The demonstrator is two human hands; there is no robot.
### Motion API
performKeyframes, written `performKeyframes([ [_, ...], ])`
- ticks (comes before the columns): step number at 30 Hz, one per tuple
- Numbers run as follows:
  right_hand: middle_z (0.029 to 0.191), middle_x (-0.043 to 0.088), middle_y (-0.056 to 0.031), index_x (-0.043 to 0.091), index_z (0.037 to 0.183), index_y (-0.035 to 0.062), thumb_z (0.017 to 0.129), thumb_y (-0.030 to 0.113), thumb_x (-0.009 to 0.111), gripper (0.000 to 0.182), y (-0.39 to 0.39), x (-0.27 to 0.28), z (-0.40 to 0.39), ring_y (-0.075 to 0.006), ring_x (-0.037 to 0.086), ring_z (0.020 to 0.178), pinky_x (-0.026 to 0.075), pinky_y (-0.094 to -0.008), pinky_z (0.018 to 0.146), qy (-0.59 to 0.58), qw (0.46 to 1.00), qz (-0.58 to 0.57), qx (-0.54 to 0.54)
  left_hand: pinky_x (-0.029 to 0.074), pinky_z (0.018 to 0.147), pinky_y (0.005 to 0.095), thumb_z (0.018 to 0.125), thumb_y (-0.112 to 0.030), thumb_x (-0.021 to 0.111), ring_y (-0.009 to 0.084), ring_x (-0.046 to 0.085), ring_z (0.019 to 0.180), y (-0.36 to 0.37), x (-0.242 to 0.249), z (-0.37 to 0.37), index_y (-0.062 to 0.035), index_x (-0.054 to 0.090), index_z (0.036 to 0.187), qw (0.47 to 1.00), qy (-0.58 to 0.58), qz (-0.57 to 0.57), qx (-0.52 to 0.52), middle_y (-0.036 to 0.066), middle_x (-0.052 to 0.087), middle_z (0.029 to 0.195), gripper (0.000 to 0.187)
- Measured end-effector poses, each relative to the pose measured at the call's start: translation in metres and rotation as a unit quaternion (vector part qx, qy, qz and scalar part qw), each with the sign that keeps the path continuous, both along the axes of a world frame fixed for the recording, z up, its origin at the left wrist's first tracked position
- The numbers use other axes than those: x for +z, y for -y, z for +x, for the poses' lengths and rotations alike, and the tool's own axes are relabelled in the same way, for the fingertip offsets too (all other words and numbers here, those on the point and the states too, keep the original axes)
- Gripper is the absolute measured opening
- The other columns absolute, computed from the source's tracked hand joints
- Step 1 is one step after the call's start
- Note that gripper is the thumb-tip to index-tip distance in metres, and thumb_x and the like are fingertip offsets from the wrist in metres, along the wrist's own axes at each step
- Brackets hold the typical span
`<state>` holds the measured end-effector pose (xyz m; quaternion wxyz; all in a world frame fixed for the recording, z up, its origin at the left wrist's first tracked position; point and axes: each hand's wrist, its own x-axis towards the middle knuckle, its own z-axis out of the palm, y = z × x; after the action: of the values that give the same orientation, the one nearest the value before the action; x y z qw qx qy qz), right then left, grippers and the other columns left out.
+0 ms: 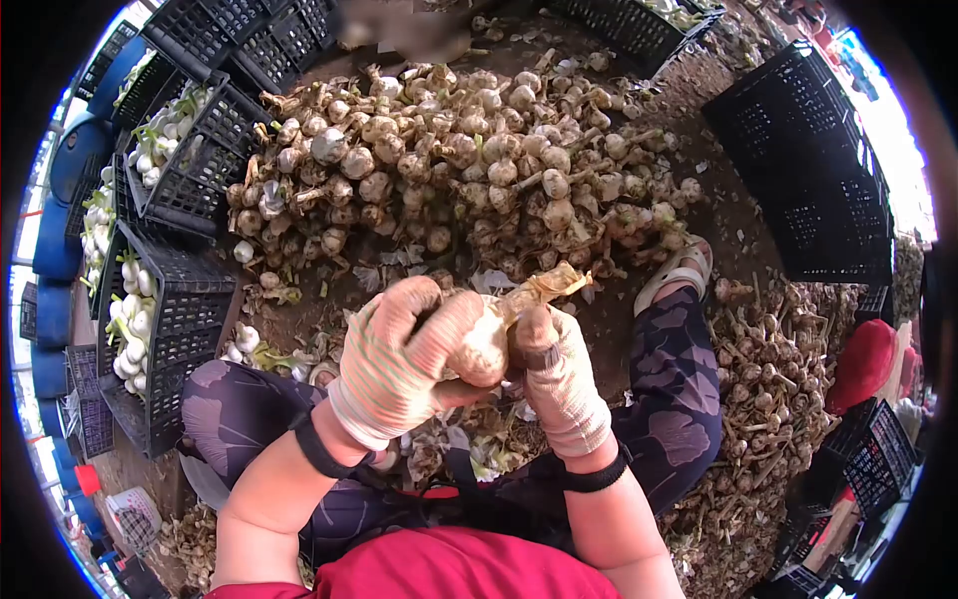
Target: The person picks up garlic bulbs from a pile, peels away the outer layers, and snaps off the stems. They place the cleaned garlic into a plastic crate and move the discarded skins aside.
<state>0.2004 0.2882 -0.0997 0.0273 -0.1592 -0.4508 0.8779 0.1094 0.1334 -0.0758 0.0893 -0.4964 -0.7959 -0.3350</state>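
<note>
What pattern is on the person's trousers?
The trousers are dark with a greyish-mauve, fan-shaped leaf print, best seen in the head view, on both legs.

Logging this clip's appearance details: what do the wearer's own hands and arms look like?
The left hand and right hand wear pale knit gloves with brown-stained fingers; the left shows faint stripes. Black bands circle both wrists; forearms are bare.

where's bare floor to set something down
Mostly bare brown floor shows between the heap of dirty white garlic bulbs and the black perforated plastic crates; a smaller patch between the cream-gloved right hand and the beige sandal. Crowded: the heap, and the garlic pile at lower right.
</note>
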Motion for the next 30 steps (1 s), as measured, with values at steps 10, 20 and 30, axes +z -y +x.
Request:
performKeyframes([
  [10, 0.104, 0.061, -0.0027, 0.057, 0.117, 0.0003, 0.096, 0.035, 0.053, 0.040, -0.005, 0.010, 0.004, -0.0093, 0.053, 0.093, 0.043, -0.0250, 0.084, -0.006, 0.998, 0.016, 0.066, 0.050, 0.079, 0.0346, 0.046, -0.018, 0.089, 0.0254, 0.060, 0.089, 0.005, 0.007, -0.010, -0.0109, 0.057, 0.113, 0.979, 0.195, 0.058, -0.006, 0.008, 0.054, 0.102, 0.075],
  [20, 0.102, 0.062, -0.0052, 0.057, 0.113, 0.0014, 0.096, 0.028, 0.054, 0.032, 0.018, 0.001, -0.009, -0.0105, 0.059, 0.092, 0.048, -0.0255, 0.080, -0.005, 0.997, -0.036, -0.073, 0.049, 0.084, 0.0266, 0.066, -0.017, 0.083, 0.0146, 0.059, 0.092, -0.002, 0.004, 0.003, -0.0032, 0.054, 0.116, 0.887, 0.433, 0.160, 0.020, 0.006, 0.059, 0.109, 0.059],
  [30, 0.103, 0.064, -0.0042, 0.056, 0.116, -0.0019, 0.092, 0.016, 0.052, 0.030, -0.009, 0.004, -0.010, -0.0090, 0.060, 0.087, 0.049, -0.0232, 0.079, 0.048, 0.994, -0.070, 0.062, 0.044, 0.094, 0.0291, 0.096, -0.043, 0.049, 0.0160, 0.055, 0.105, 0.013, -0.032, -0.023, 0.0004, 0.046, 0.131, 0.747, 0.638, 0.179, 0.055, 0.008, 0.058, 0.116, 0.056],
])
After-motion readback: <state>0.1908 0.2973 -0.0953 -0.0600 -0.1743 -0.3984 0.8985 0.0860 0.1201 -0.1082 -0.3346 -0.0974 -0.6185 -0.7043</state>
